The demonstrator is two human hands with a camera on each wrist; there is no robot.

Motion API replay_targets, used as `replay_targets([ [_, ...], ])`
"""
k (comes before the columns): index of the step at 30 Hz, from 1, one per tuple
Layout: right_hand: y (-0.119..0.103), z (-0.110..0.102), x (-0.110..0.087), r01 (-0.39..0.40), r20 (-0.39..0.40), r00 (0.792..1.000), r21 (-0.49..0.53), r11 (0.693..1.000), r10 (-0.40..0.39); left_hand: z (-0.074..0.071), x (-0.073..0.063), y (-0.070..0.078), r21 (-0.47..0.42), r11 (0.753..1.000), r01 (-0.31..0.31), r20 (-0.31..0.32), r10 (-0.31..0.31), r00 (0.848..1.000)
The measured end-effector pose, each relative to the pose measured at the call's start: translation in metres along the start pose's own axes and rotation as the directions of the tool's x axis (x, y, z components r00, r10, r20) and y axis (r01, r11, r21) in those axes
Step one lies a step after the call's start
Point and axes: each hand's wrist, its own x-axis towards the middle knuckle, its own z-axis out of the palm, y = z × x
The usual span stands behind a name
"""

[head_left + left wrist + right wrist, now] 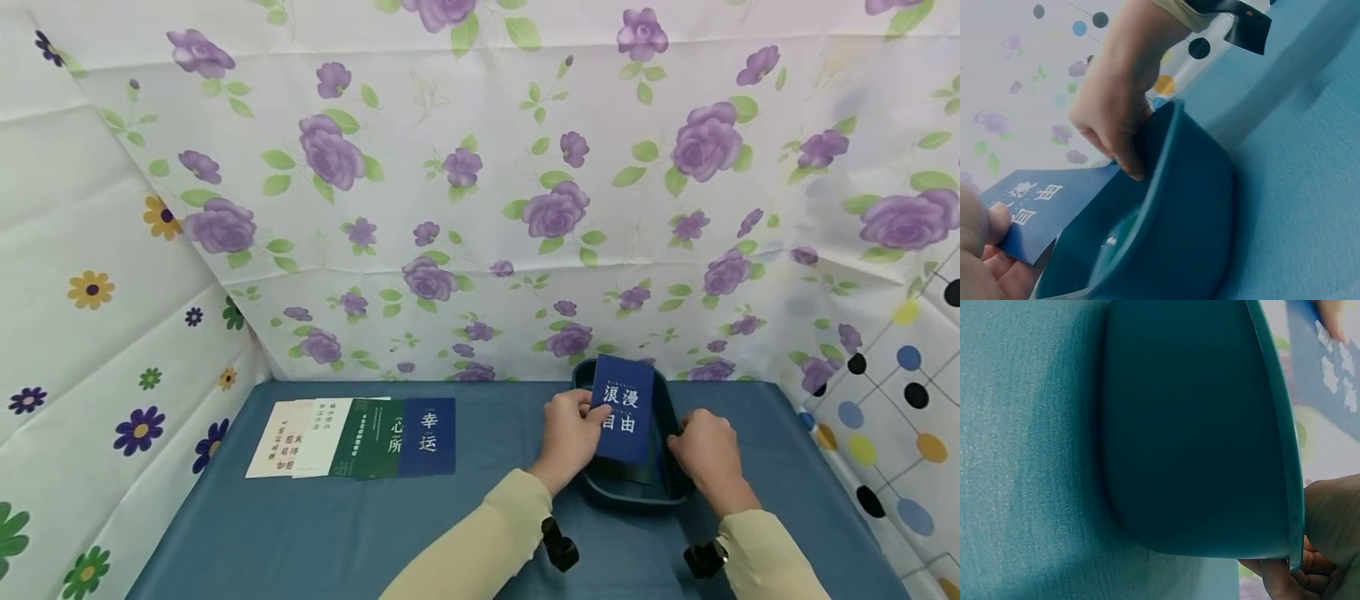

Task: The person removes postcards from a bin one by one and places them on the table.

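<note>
A blue card [626,396] with white characters is pinched between the thumb and fingers of my left hand [567,437]. It is held over a dark teal plastic bin [633,502], overlapping the opening in the head view. My right hand [707,458] grips the bin's right rim, its fingers curled over the edge; in the right wrist view the fingers [1275,578] show at the outer wall. Inside the bin, part of a green card [1124,232] shows in the left wrist view. The left hand's thumb [999,222] lies on the blue card's face.
To the left, a row of overlapping cards lies on the blue cloth-covered table [495,517]: a cream card [270,450], a white card [315,446], green cards [356,446] and a blue card [438,429]. A floral cloth [480,217] hangs behind; patterned cloths flank both sides.
</note>
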Motion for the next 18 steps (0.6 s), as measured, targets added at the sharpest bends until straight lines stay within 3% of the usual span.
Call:
replay_targets([
  [18,0.001,0.001,-0.001,0.0,0.018,1.0,0.015,1.0,-0.001,-0.07,0.006,0.009,-0.001,0.997,-0.083,-0.169,0.081,0.982],
])
